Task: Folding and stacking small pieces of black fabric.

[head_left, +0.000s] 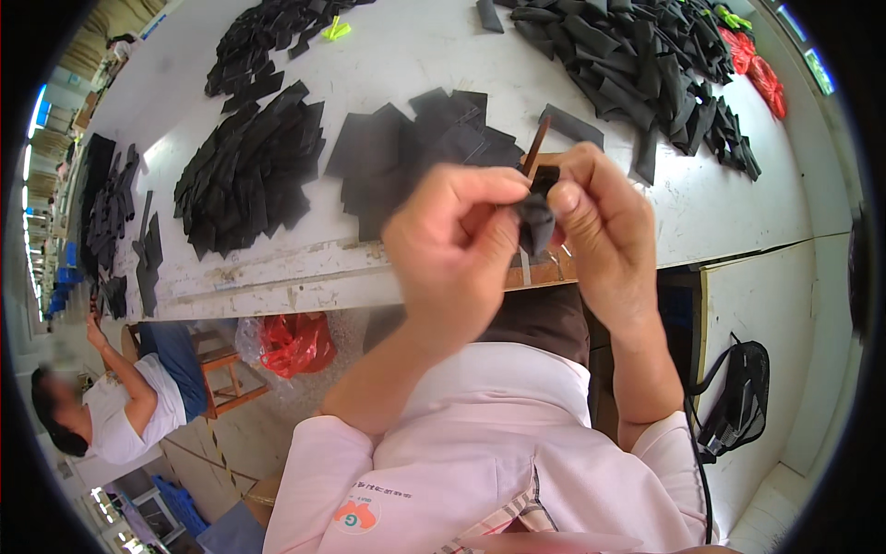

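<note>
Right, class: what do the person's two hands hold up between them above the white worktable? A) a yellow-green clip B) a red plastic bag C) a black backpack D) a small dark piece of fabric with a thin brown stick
D: the left hand and right hand pinch a small dark piece of fabric, a thin brown stick rising from it above the white worktable.

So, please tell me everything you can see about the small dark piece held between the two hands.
The small dark piece looks like soft black fabric, crumpled and hanging downward. The left hand and right hand pinch it between their fingertips, above the edge of the white table. A thin brown stick rises from its top. Its exact shape is hidden by the fingers.
</note>
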Demonstrator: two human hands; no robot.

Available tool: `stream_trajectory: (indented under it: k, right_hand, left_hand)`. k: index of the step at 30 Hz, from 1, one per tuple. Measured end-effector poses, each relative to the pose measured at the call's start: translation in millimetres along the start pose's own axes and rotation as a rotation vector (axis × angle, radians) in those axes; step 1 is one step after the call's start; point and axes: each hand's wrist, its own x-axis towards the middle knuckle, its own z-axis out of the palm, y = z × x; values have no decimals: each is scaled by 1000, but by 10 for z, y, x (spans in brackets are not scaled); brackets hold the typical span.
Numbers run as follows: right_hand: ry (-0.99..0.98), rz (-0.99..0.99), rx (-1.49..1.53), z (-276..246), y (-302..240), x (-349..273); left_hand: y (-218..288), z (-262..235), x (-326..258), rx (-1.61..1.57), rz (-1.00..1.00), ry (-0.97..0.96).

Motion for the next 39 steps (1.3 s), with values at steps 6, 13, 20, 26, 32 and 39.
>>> stream_trajectory:
  k: [6,13,20,26,32,39]
  right_hand:
    - [-166,100,270,-173,-291,372]
    - [-177,503,545,-218,503,493]
    - [-319,219,613,-259,556,624]
    - [-251,373,598,-149,840,398]
    - [-267,126,182,-194,254,612]
    - [-260,364,526,-142,856,455]
  left_hand:
    - [70,-110,489,-1098,-496,-381]
    - [-424,-112,549,-1351,-932,-87]
    - [-44,254,280,-885,-535,-39]
    - [-474,-44,223,-723,-581,12]
    - [-102,-19,420,-1637,-838,26]
    - [-393,1,176,-493,-528,2]
